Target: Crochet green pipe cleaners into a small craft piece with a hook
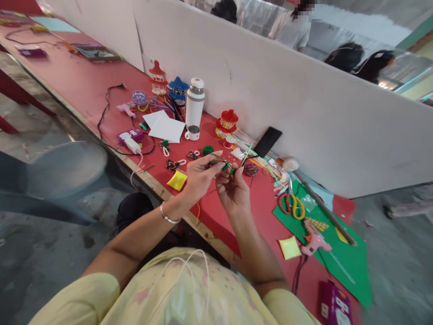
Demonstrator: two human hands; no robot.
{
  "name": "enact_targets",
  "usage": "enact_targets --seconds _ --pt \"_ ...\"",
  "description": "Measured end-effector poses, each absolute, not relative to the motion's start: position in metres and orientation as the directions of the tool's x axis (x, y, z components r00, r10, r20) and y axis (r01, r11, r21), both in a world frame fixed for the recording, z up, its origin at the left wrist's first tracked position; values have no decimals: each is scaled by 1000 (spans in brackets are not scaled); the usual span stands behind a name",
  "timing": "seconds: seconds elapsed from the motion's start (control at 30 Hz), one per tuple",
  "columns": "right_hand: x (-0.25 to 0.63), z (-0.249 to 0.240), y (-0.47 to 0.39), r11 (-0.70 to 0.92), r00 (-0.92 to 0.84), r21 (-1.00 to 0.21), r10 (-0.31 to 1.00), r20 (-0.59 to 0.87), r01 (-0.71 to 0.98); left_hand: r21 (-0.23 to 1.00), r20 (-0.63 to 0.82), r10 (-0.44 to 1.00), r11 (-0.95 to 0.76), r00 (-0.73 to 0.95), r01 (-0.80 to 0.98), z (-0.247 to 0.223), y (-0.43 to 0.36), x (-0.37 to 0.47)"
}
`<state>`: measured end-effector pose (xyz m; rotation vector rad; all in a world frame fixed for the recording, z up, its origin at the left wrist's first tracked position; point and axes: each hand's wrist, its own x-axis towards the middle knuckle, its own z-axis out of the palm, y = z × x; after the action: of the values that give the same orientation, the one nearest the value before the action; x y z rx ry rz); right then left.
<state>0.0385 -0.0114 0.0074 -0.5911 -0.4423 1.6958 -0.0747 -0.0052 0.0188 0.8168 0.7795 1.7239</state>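
Both hands meet over the red table in the head view. My left hand (202, 175) is closed, its fingertips pinching one side of a small green piece (225, 166) that looks like a pipe cleaner or yarn. My right hand (234, 185) pinches the other side of it, with a thin green strand (247, 153) sticking up past the fingers. Fingers hide part of the green piece. Just behind the hands lies a green coil (208, 150), and a multicoloured yarn ball (251, 169) rests right of my right hand.
A white bottle (195, 106) and cup (192, 132) stand behind the hands. Beaded trinkets and a yellow packet (177, 180) lie left. Scissors (291, 206) and a pink glue gun (315, 239) lie right, on a green sheet (360, 257). A white partition (270, 85) runs behind.
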Motion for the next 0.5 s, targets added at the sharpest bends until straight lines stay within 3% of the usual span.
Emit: enact_targets --seconds 0.1,0.2,0.5 --pt "35 8 -11 -173 -85 -553 980 -181 -815 796 65 987 -140 -147 -589 27 -4 -87" --pt "33 5 -10 -137 -43 -598 985 -168 -790 787 0 997 -52 -84 -615 30 -4 -95" --pt "43 -8 -7 58 38 -791 998 43 -609 821 -62 995 95 77 -563 37 -4 -113"
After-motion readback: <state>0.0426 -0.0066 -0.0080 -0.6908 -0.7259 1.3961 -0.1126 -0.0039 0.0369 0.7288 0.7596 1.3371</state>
